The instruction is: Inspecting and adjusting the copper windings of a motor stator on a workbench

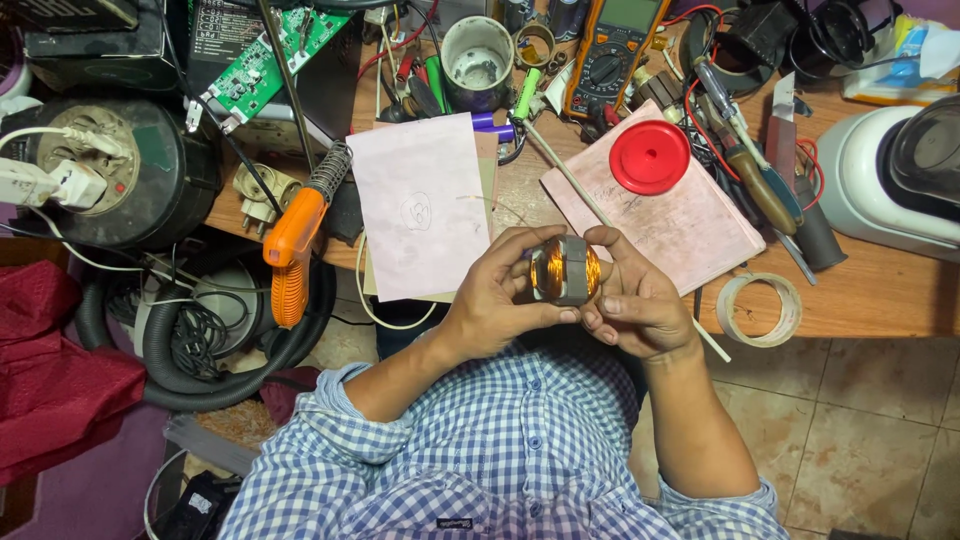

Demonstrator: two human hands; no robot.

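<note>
Motor stator (pixel 565 270), a grey ring wound with copper wire, is sitting between both hands just in front of the pink notebook (pixel 665 215). Left hand (pixel 495 295) is cupping it, fingers (pixel 520 245) curling over its top; right hand (pixel 640 300) is gripping its other side. Red spool (pixel 649 157) is lying on that notebook, and the tape roll (pixel 760 310) is resting on the table (pixel 880 290) just beside it.

- One copper-wound motor coil (pixel 566 270) — between two hands
- Two pink paper sheets (pixel 420 205)
- One red disc (pixel 649 157)
- One orange soldering gun (pixel 292 255)
- One multimeter (pixel 612 52)
- One tape roll (pixel 760 309)
</note>
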